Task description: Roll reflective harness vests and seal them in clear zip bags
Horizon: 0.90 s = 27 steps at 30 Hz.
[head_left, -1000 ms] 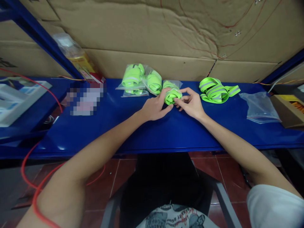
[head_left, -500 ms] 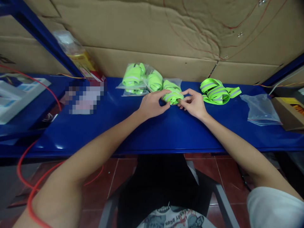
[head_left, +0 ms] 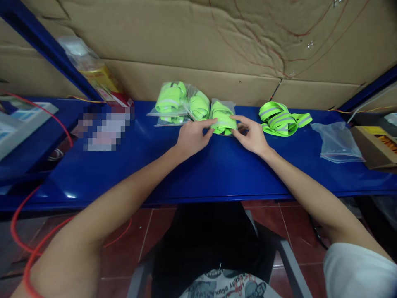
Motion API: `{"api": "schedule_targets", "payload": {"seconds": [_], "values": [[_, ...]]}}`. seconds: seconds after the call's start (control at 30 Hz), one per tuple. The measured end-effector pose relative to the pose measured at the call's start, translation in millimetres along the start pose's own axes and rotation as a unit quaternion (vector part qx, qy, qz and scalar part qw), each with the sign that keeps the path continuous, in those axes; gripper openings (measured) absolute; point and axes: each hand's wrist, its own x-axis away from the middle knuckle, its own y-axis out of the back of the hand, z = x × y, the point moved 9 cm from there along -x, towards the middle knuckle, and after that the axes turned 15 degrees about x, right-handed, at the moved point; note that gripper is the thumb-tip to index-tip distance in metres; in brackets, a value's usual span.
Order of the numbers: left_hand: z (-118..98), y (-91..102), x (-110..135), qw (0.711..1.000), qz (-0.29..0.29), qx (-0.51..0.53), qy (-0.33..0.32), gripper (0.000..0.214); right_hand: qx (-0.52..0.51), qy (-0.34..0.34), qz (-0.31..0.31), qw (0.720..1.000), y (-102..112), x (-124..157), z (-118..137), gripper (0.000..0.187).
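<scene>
A folded neon-green reflective strap (head_left: 222,118) lies on a clear plastic bag at the back middle of the blue table (head_left: 217,169). My left hand (head_left: 191,135) pinches its left side with fingers closed on it. My right hand (head_left: 252,134) grips its right side the same way. To the left lie two bagged green straps (head_left: 182,103), touching it. A loose pile of the same green strap (head_left: 281,118) rests to the right of my right hand.
Empty clear bags (head_left: 338,140) lie at the right, next to a cardboard box (head_left: 375,147). A cardboard wall (head_left: 217,49) backs the table. A yellow-and-red packet (head_left: 102,82) leans at the back left. A red cable (head_left: 37,244) loops below the table's left side.
Both hands have carried the folded strap slightly away from me and laid it flatter on the bag beside the bagged ones.
</scene>
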Motion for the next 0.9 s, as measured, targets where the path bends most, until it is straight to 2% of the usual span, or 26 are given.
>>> {"api": "schedule_targets", "payload": {"seconds": [0.07, 0.13, 0.3, 0.37, 0.43, 0.5, 0.6, 0.77, 0.9], "values": [[0, 1.0, 0, 1.000, -0.017, 0.019, 0.000, 0.045, -0.019, -0.015, 0.008, 1.000, -3, -1, -6, 0.051], [-4, -1.7, 1, 0.999, -0.021, 0.041, -0.027, 0.047, -0.015, -0.019, 0.009, 1.000, -4, -1, -6, 0.055], [-19, -16.7, 9, 0.988, 0.022, 0.098, -0.119, 0.048, 0.079, 0.037, -0.047, 0.995, 4, 2, 10, 0.077], [-22, -21.1, 10, 0.984, 0.041, 0.120, -0.127, 0.049, 0.092, 0.055, -0.045, 0.993, 4, 3, 14, 0.090], [-25, -20.6, 10, 0.983, 0.039, 0.119, -0.132, 0.048, 0.084, 0.072, -0.022, 0.994, 0, 2, 16, 0.096], [-25, -17.0, 8, 0.986, 0.019, 0.105, -0.127, 0.045, 0.067, 0.088, -0.003, 0.994, -2, 1, 19, 0.087], [-20, -13.0, 4, 0.992, 0.000, 0.097, -0.086, 0.040, 0.042, 0.091, -0.009, 0.995, 0, 1, 23, 0.070], [-10, -6.8, 2, 0.997, -0.021, 0.080, -0.007, 0.027, 0.018, 0.124, 0.013, 0.992, 2, 2, 31, 0.067], [-9, -5.5, 1, 0.996, -0.008, 0.089, -0.009, 0.022, -0.022, 0.110, 0.016, 0.994, 4, -1, 25, 0.051]]}}
